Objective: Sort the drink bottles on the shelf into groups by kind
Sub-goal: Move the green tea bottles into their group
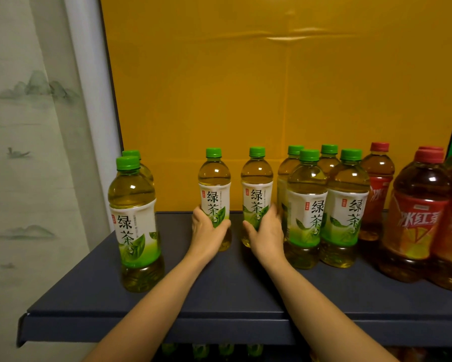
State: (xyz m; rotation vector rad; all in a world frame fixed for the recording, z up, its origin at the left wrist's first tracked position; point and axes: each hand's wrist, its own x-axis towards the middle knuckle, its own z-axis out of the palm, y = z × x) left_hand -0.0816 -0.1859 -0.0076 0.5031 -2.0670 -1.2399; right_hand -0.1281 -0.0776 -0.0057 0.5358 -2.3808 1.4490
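Observation:
My left hand (pixel 208 231) grips a green tea bottle (pixel 214 184) with a green cap, upright on the dark blue shelf (pixel 219 296). Just to its right my right hand (pixel 265 232) grips a second green tea bottle (pixel 257 184), also upright. Two more green tea bottles (pixel 133 212) stand at the shelf's left end, one behind the other. Several green tea bottles (pixel 308 205) are clustered right of my right hand. Red-capped iced red tea bottles (pixel 415 212) stand at the far right.
A yellow panel (pixel 271 87) backs the shelf. A pale curtain with a painted landscape (pixel 23 152) hangs to the left. Caps of more green bottles (pixel 211 351) show on a lower shelf under the front edge.

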